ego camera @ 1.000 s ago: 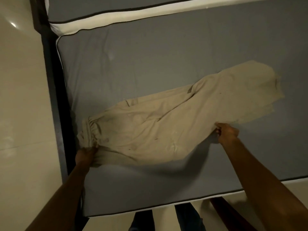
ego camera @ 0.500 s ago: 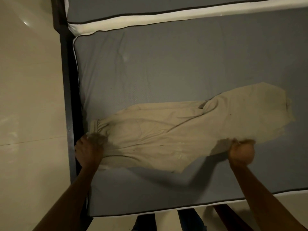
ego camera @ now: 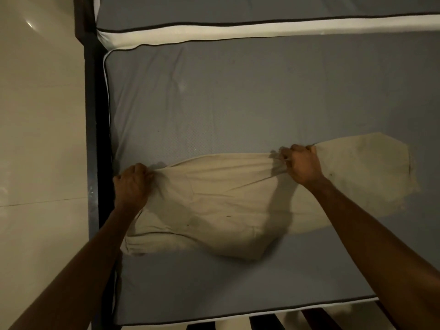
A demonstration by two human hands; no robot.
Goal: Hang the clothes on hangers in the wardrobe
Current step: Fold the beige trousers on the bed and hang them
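A pair of beige trousers point(ego camera: 226, 206) is lying across the grey mattress point(ego camera: 238, 96) of the bed, near its left edge, beside the dark bed frame point(ego camera: 91, 139). The far long edge of the garment is gripped by both hands: the fingers of the left hand point(ego camera: 132, 184) are clenched on the cloth at the waist end, and the fingers of the right hand point(ego camera: 302, 164) are clenched on a bunch of cloth about the middle of the leg. Compared with one second ago, the hands have been moved from the near edge of the trousers to the far edge, and the cloth between them is now pulled tight into a straight fold line, while the near part is resting flat on the mattress. It is judged that the trousers are being folded lengthwise, one leg on the other, so that they can be put over a hanger afterwards. No hanger and no wardrobe are seen in this view, so the hanging itself is not yet begun. The leg end at the right is left loose on the mattress.
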